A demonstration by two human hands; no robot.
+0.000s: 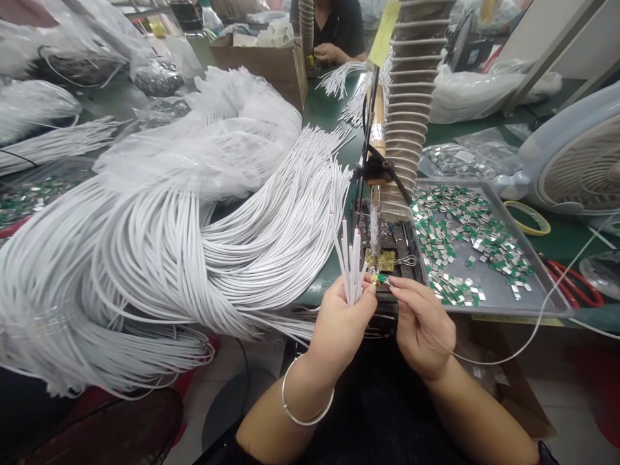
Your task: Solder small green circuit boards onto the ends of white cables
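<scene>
My left hand (341, 316) is closed round several white cables (352, 268) that stand up out of the fist. At its thumb and fingertips is a small green circuit board (382, 278), just under the tip of a soldering iron (375, 226) fixed upright, point down. My right hand (426, 323) pinches a thin pale wire, like solder wire (526, 341), which loops away to the right. Its fingertips come close to the board; whether they touch it I cannot tell. A yellow sponge (386, 260) lies behind the fingertips.
A large bundle of white cables (217, 252), partly in plastic, covers the left. On the right, a grey tray (494, 300) holds many small boards, near red-handled pliers (576, 284) and a fan (576, 148). A ribbed hose (416, 84) hangs behind the iron. Across the table sits another person (334, 29).
</scene>
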